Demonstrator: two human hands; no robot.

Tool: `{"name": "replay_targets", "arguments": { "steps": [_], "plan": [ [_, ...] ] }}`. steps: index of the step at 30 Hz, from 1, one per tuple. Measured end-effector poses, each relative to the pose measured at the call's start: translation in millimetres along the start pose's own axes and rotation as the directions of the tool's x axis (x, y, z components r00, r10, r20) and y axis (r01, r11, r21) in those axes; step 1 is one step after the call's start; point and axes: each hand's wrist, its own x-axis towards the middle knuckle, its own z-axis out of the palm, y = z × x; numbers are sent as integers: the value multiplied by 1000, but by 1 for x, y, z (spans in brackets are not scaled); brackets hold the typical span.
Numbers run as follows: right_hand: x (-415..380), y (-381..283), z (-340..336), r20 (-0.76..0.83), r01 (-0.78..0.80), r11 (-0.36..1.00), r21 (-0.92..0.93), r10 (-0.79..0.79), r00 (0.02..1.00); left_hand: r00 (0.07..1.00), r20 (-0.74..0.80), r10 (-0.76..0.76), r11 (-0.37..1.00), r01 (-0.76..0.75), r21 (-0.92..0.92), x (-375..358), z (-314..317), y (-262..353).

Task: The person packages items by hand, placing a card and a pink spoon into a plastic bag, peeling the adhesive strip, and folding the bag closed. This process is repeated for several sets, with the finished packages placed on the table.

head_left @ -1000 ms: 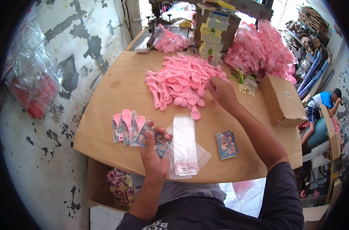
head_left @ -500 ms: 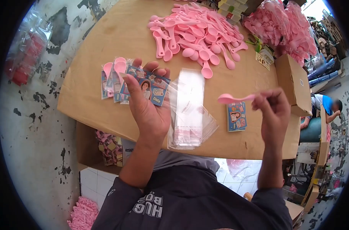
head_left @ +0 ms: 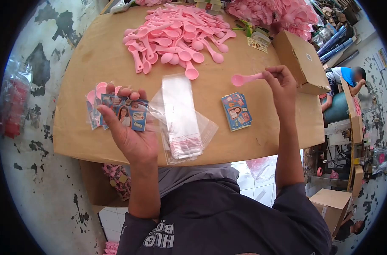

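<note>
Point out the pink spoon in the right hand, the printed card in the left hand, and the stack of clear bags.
pink spoon (head_left: 244,78), head view, on its handle.
printed card (head_left: 132,115), head view, on its face.
stack of clear bags (head_left: 181,114), head view, on the top bag.

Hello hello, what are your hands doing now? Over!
Left hand grips a fan of picture cards. Right hand pinches one pink spoon by its handle. Clear bags lie between, nothing blocking.

Premises: a small packing workshop. A cardboard-covered worktable (head_left: 96,55) bears a loose heap of pink plastic spoons (head_left: 176,36), a stack of clear sleeves (head_left: 183,114) and printed cards (head_left: 237,111). Cartons (head_left: 302,61) and bagged spoons (head_left: 270,12) crowd the far edge; wall paint (head_left: 45,59) is peeling.
</note>
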Motion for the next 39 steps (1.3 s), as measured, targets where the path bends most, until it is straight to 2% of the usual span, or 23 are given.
{"name": "replay_targets", "arguments": {
  "steps": [1, 3, 4, 8, 10, 11, 13, 14, 16, 17, 19, 22, 23, 24, 25, 26, 28, 29, 30, 31, 35, 37, 39],
  "plan": [
    [-2, -4, 0, -4, 3, 1000, -8, -3, 1000, 1000, 1, -3, 1000, 3, -8, -1, -1, 0],
    [-6, -15, 4, -13, 40, 909, -415, -50, 999, 1000, -2, -3, 1000, 3, 9, -3, -3, -1],
    [-7, -17, 1, 3, 57, 863, -502, -64, 998, 1000, 0, -4, 1000, 4, 5, -4, -3, -1],
    [-17, -37, -14, 125, 73, 840, -538, -6, 992, 999, -4, -34, 999, 34, 22, -8, -3, 0],
    [-21, -42, -20, 255, -52, 898, -438, 180, 950, 999, 11, -49, 999, 48, 20, -7, -4, 0],
    [-22, -35, -21, 249, -55, 897, -438, 180, 952, 998, 13, -59, 998, 59, 16, -6, -7, -1],
    [-25, -20, -21, 73, 86, 642, -762, -47, 996, 997, 20, -77, 997, 77, 8, -6, -6, -4],
    [-24, -20, -24, 69, 83, 640, -764, -47, 996, 996, 27, -84, 996, 84, -11, -6, -4, -5],
    [-24, -24, -27, 4, 173, 677, -716, -245, 970, 996, 26, -89, 996, 89, -25, -7, -3, -7],
    [-25, -24, -27, 5, 171, 678, -715, -239, 971, 996, 23, -85, 996, 85, -23, -8, -2, -8],
    [-28, -25, -25, 159, 212, 812, -544, -149, 976, 996, 23, -84, 996, 84, -22, -8, -2, -10],
    [-33, -17, -16, 116, 271, 641, -718, -273, 955, 997, -3, -83, 996, 83, -37, -7, -3, -11],
    [-33, -21, -15, 122, 276, 642, -715, -274, 954, 997, 7, -81, 996, 81, -26, -7, -2, -11],
    [-34, -27, -14, 51, 113, 871, -478, -101, 994, 997, 15, -81, 997, 81, -11, -8, -2, -10],
    [-36, -30, -13, 33, -87, 978, -187, 94, 995, 997, 12, -82, 997, 82, -6, -8, -4, -9],
    [-37, -26, -13, 30, -91, 978, -186, 99, 995, 997, 14, -79, 997, 79, 0, -8, -5, -8],
    [-37, -16, -14, 66, 164, 819, -550, -153, 986, 997, 24, -79, 997, 79, 1, -6, -4, -10],
    [-37, -16, -14, 66, 165, 819, -549, -154, 986, 997, 17, -80, 997, 80, 2, -6, -4, -10],
    [-37, -17, -12, 22, 41, 958, -285, -36, 999, 997, 5, -80, 997, 80, 7, -7, -5, -9],
    [-39, -19, -11, 15, -93, 996, 9, 93, 996, 997, 1, -77, 997, 77, 13, -7, -5, -9],
    [-55, -57, -9, 145, -207, 969, 135, 187, 972, 1000, -23, -20, 1000, 20, 8, -4, -3, -13],
    [-70, -66, -7, 370, -295, 948, 123, 232, 900, 998, -60, 1, 1000, -1, 3, -1, 0, -14],
    [-82, -76, 5, 437, -348, 920, 178, 244, 866, 999, -48, 23, 1000, -23, -8, -1, 5, -15]
  ]
}}
